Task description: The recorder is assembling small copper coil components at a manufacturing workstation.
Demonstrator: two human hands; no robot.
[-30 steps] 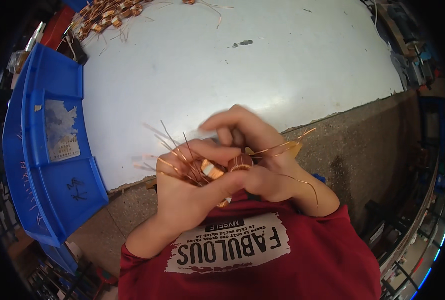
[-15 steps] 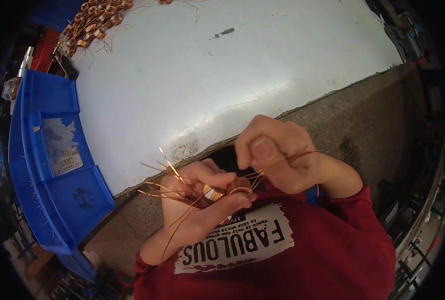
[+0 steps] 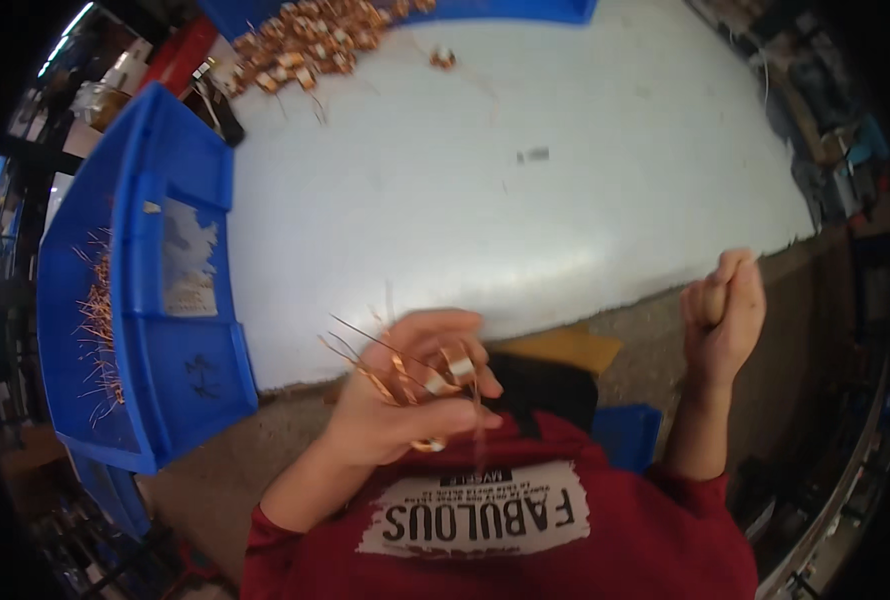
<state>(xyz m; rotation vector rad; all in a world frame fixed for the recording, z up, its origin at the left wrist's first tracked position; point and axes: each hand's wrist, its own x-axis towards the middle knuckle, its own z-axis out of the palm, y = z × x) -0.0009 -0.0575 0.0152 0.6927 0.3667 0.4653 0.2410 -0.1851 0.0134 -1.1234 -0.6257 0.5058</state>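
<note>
My left hand (image 3: 390, 415) is curled round several small copper-wire coils (image 3: 455, 368) with pale bands, held in front of my chest. Long copper leads stick out from them toward the table, and a further coil shows below the thumb. Away to the right, my right hand (image 3: 723, 318) is closed with its fingers bent inward, near the table's front edge. Whatever those fingers may hold is hidden. Both hands are slightly blurred.
On the white table (image 3: 565, 210), a heap of copper coils (image 3: 310, 45) lies at the far left, with a loose coil (image 3: 443, 57) beside it. A blue bin (image 3: 240, 375) holding wired parts stands left; another blue tray (image 3: 525, 10) is behind. Something yellow (image 3: 570, 347) sits below the edge.
My right hand has moved away from the coils, off to the right, and is now closed. The left hand still grips coils, its fingers looser. The view has shifted, showing more of the heap.
</note>
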